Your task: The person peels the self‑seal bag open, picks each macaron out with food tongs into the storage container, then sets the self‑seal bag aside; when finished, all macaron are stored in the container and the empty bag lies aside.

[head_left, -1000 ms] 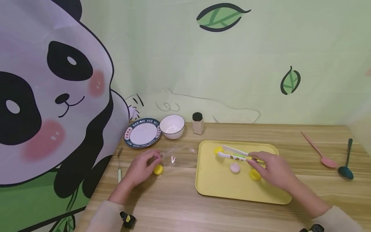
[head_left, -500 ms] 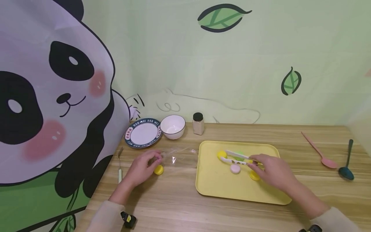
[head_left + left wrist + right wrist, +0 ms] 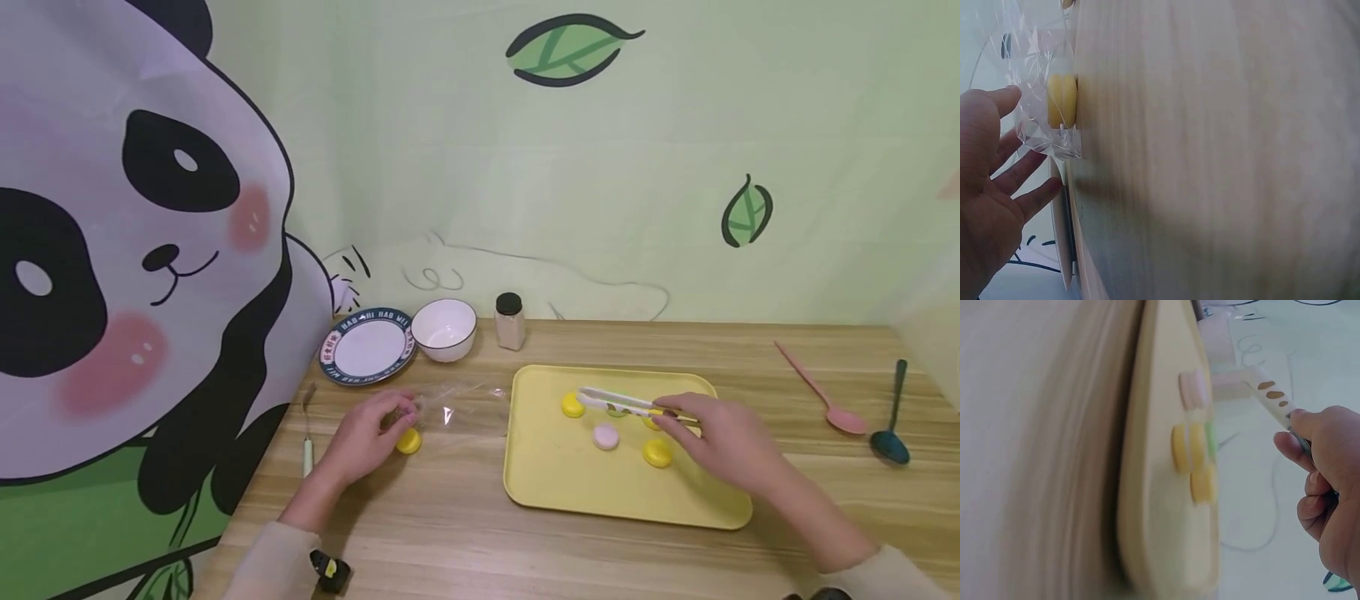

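In the head view my left hand [image 3: 371, 435] pinches the edge of a clear plastic bag [image 3: 468, 406] on the table. A yellow macaron [image 3: 1062, 101] shows through the bag in the left wrist view. My right hand [image 3: 723, 437] holds white tongs with brown spots [image 3: 1272, 395], their arms close together and nothing visibly gripped. The tongs reach over a yellow tray [image 3: 585, 487]. On the tray lie a yellow macaron [image 3: 573, 405] by the tongs' tips, a pink macaron [image 3: 606, 437] and another yellow macaron [image 3: 657, 452]. The tongs partly cover a green macaron [image 3: 617, 411] and one more yellow macaron [image 3: 651, 422].
Behind the bag stand a blue-rimmed plate [image 3: 367, 348], a white bowl [image 3: 444, 330] and a black-lidded jar [image 3: 510, 322]. A green-handled fork [image 3: 307, 454] lies left of my left hand. A pink spoon [image 3: 846, 418] and a dark ladle [image 3: 890, 447] lie right of the tray.
The tongs' arms have drawn closer together, and their tips have shifted right, off the leftmost yellow macaron, which has moved slightly nearer me. The left hand and bag have stayed put.
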Tool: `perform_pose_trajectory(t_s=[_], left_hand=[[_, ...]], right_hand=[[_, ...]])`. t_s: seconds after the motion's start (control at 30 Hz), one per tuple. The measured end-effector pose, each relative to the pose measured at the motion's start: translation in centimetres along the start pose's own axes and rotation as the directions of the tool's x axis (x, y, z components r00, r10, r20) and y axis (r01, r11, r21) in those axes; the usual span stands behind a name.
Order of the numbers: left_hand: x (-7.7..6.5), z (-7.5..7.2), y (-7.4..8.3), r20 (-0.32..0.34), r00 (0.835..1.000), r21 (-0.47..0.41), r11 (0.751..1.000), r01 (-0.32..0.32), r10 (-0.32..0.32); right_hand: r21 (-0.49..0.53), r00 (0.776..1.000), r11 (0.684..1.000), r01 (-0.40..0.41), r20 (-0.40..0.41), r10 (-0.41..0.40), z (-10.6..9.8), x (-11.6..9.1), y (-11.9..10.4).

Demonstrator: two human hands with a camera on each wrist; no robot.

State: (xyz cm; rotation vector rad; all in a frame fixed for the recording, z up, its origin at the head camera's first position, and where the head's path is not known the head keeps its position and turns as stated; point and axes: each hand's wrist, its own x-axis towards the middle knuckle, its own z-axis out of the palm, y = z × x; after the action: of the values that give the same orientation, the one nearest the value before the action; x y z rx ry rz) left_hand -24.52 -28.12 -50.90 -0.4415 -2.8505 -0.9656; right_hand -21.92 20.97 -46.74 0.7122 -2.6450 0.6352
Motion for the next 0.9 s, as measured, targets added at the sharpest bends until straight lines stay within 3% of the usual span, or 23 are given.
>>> perform_pose_trajectory(t_s=[0.13,0.5,0.7,0.9], left_hand=[[-0.2,-0.1,-0.1,-0.001,1.0,-0.006,1.0,-0.009,0.009],[-0.1,-0.1,-0.3,0.001,0.997,-0.02,0.997,-0.072,0.073],[-0.1,-0.2,-0.2,0.006,0.998,-0.026,0.998,-0.066,0.066],[0.0,-0.2,-0.2,0.013,0.998,-0.029,0.998,-0.057,0.058]], right_hand=[[-0.001,0.999,1.0,-0.029,0.025,0.029,0.3,1.3,-1.4],[0.107,0.992,0.991,0.084,0.087,-0.094,3.7,5.6,-5.5],[0.11,0.973,0.985,0.137,0.17,-0.154,6.1,7.6,-7.3],[0.127,0.941,0.966,0.225,0.23,-0.249,8.6,9.1,-8.7]])
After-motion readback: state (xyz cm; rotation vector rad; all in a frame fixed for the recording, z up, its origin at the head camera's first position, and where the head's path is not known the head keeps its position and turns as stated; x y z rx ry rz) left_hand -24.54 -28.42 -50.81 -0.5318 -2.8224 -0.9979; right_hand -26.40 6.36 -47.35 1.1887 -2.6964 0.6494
